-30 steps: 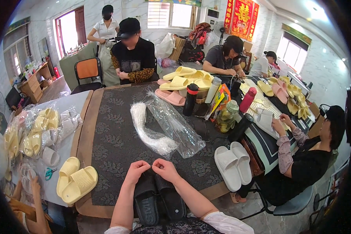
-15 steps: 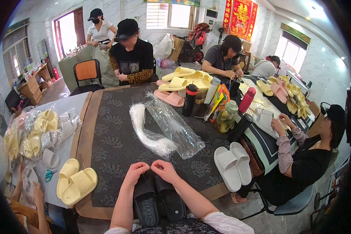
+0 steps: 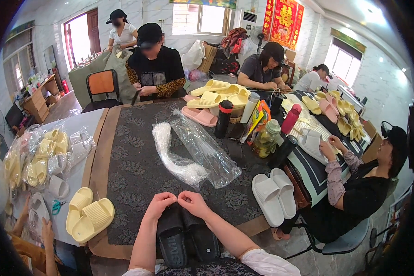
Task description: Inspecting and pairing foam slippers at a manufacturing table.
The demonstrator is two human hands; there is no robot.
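My left hand (image 3: 162,203) and my right hand (image 3: 194,204) meet fingertip to fingertip above a pair of black slippers (image 3: 173,244). Both are closed in a pinch; whatever lies between the fingertips is too thin and small to name. The slippers rest side by side at the table's near edge, close to my body, their upper ends partly covered by my hands. Just beyond my hands lies a bundle of thin white plastic strands (image 3: 163,142). Beside it is a long clear plastic bag (image 3: 208,143).
Yellow slippers (image 3: 93,221) stand at left, white slippers (image 3: 267,195) at right. A black bottle (image 3: 223,118), a jar (image 3: 267,139) and a slipper pile (image 3: 210,100) stand farther back. Bagged slippers cover part of the left table (image 3: 89,133). Co-workers sit around.
My hands have dropped very slightly, still pinched together over the black slippers. Across the table, a co-worker's hands have parted and now hold a dark strip.
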